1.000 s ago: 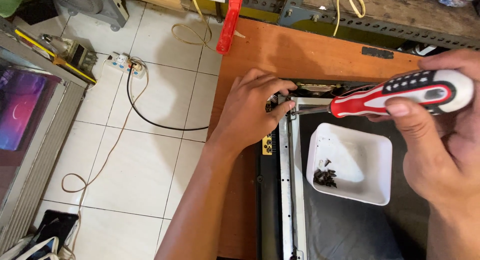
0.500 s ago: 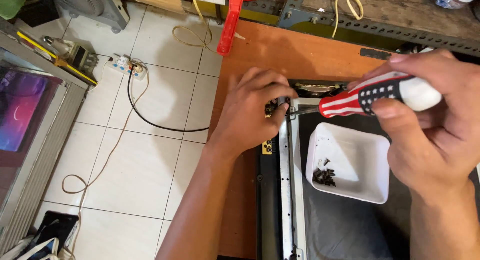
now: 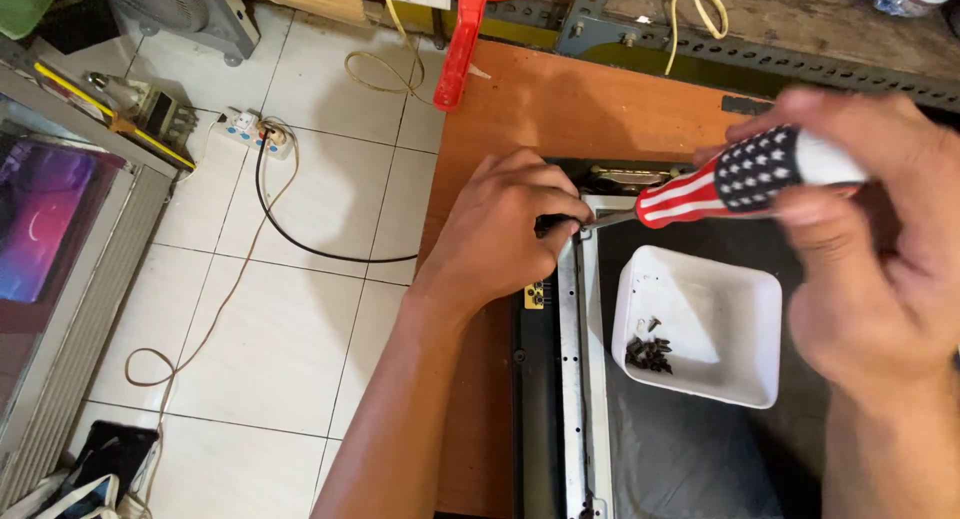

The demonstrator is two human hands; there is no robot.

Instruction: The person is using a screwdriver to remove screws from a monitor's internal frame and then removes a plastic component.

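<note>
Two hands meet at the metal rail's top end: your left hand pinches there to steady the tip; your right hand clenches the screwdriver. White tray beside the rail collects screws.

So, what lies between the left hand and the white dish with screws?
In the head view, a grey metal rail runs between the left hand and the white dish; the screwdriver tip reaches in just above it.

Your screwdriver has a shiny plastic handle. The white tray at right is smooth plastic. The rail is dull metal. The desk is smooth orange wood.
</note>
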